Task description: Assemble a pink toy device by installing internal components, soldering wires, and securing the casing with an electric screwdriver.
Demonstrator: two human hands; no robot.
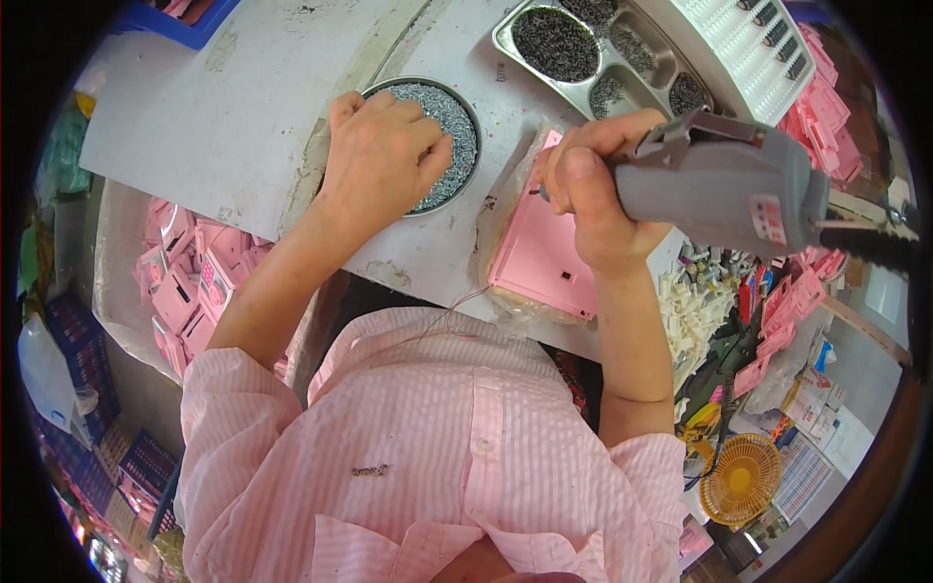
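Observation:
My left hand (382,151) reaches into a round tin (477,136) filled with small silvery screws (452,117). Its fingers are curled down among them, and the fingertips are hidden, so I cannot see whether a screw is between them. Wrapped around a grey electric screwdriver (719,185), my right hand (604,199) holds the tool roughly sideways, its body pointing right. Below that hand lies a pink plastic casing (539,255) on a pad wrapped in clear plastic (498,219). The screwdriver's tip is hard to make out near the casing's upper part.
A metal compartment tray (501,37) of dark small parts stands at the far right, beside a white ribbed tray (724,44). Pink parts (190,282) fill a lined bin at left. White pieces (692,311) and a yellow basket (741,478) sit at right.

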